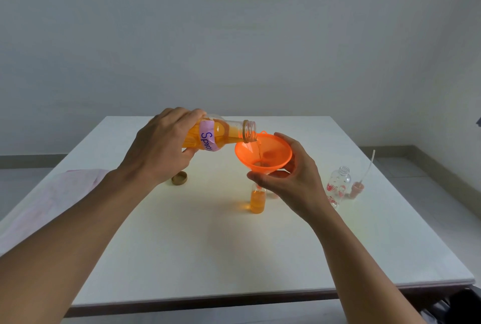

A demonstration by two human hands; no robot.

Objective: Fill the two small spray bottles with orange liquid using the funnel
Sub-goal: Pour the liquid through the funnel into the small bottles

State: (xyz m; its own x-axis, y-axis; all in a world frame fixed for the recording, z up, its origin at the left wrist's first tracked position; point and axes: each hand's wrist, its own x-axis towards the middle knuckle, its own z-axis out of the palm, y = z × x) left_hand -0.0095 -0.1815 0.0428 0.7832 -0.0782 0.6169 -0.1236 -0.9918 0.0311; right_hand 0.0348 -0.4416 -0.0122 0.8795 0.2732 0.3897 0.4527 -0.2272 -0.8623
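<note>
Tilting the big bottle point(216, 136) with my left hand point(161, 144), fingers wrapped round its body, I am sending a thin orange stream into the orange funnel point(263, 153). My right hand point(289, 180) is cupping the funnel, thumb and fingers curled round its cone, its spout sitting in the small spray bottle point(257, 200) on the table point(182, 245), which is showing mostly orange. The second spray bottle point(338, 185) is standing clear at my right, beside its pump top point(358, 188). A gold cap point(179, 178) is lying below my left wrist.
</note>
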